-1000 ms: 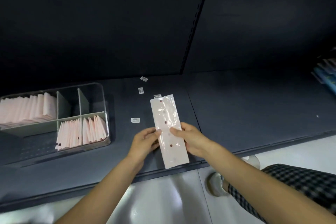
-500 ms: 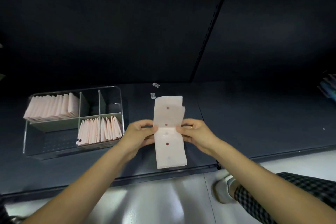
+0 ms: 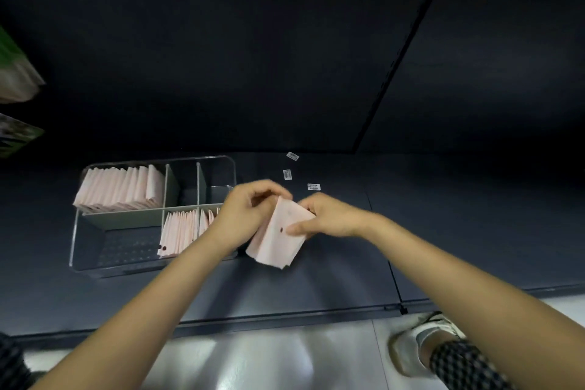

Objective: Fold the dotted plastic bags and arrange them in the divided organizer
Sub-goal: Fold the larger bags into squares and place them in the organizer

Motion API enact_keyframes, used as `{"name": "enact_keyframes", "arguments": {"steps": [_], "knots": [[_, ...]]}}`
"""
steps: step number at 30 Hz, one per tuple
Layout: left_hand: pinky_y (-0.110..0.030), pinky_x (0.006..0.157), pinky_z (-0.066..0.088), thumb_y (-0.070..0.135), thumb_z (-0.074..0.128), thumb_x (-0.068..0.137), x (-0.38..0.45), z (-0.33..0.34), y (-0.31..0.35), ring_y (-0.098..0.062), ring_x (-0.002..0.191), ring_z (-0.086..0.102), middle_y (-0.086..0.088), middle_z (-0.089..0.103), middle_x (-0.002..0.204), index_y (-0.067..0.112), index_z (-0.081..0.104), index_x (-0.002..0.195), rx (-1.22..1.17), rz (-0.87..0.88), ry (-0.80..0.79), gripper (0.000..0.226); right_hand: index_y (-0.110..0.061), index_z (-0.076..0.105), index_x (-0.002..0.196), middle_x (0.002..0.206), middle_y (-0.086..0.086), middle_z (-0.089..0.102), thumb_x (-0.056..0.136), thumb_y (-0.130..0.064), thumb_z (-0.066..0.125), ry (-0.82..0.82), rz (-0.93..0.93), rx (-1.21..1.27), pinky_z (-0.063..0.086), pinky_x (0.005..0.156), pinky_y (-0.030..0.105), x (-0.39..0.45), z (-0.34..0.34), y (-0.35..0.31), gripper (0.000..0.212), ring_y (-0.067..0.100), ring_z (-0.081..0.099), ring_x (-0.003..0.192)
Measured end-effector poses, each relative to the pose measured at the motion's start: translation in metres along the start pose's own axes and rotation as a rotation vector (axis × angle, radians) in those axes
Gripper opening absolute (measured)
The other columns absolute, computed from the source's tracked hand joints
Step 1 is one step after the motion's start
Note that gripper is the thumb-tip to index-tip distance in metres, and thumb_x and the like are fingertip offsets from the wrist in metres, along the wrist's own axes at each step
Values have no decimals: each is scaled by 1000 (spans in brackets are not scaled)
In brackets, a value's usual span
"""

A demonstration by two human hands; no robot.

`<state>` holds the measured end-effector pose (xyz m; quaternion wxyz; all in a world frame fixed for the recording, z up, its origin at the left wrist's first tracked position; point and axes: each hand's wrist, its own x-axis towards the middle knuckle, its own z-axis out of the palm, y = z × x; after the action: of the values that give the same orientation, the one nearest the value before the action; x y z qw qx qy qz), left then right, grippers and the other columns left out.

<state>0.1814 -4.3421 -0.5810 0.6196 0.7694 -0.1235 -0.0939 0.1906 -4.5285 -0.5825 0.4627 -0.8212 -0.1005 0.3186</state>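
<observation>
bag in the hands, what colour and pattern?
Pale pink bag with sparse dark red dots; one dot shows clearly in the head view.

I see a dark blue-grey shelf w/ a seam down its right part, and a near-black back panel split by a slotted upright. Pale glossy floor below catches light. Green-ish packs sit blurred at far left.

Both hands pinch folded dotted bag.
</observation>
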Motion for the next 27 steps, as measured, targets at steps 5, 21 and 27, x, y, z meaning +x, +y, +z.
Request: {"name": "enact_keyframes", "arguments": {"steps": [5,21,27], "knots": [[-33,76,55,7,62,88,7,-41,-11,-17,83,66,-9,71,92,9,66,102,-7,-199,18,14,-13,66,93,89,0,70,85,-8,66,144,15,367,56,68,20,36,-2,-20,9,8,68,81],[-38,71,43,19,61,87,-3,-168,-86,-30,95,50,-11,61,95,15,69,94,1024,-290,347,12,-5,62,115,115,14,65,85,-3,59,379,89,308,58,78,39,172,87,-108,30,27,66,98],[-34,64,43,1,58,85,-6,-173,-93,-25,80,53,-10,58,101,9,66,96,842,-244,467,16,-2,60,107,105,17,66,84,-9,56,418,144,-270,55,71,35,191,112,-124,24,33,66,92]]}}
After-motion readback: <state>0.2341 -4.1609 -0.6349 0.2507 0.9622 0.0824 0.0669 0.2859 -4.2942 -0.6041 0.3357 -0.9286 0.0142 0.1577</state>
